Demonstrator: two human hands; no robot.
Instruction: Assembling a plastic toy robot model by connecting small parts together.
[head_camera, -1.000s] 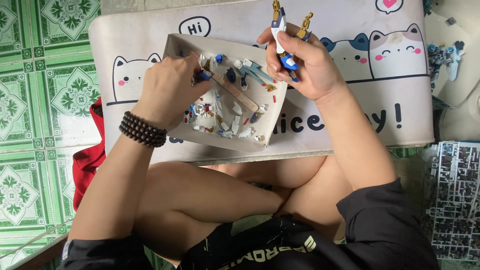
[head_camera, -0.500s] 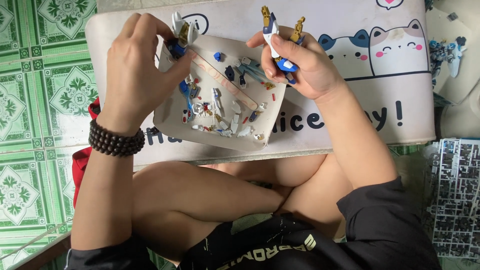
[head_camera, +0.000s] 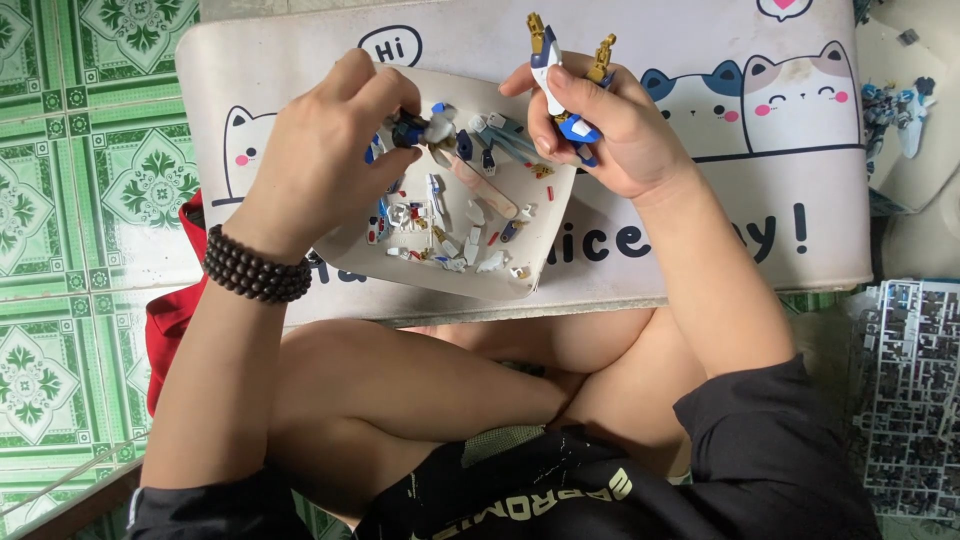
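Mat (head_camera: 700, 250) was white with black-outlined cartoon cats, pink cheeks, black lettering and a pink heart; floor tiles (head_camera: 60, 200) were green and white with a leaf-and-diamond pattern. Tray (head_camera: 540, 240) was off-white, holding white, blue, red and gold bits; the model part (head_camera: 560, 75) in the right hand (head_camera: 610, 130) was white and blue with gold tips, the piece (head_camera: 415, 128) in the left hand (head_camera: 320, 150) was dark blue and white. Bracelet (head_camera: 255, 270) was dark brown beads, shirt (head_camera: 640, 470) black with white print, cloth (head_camera: 170, 320) red, sprue sheet (head_camera: 915, 390) grey-blue.
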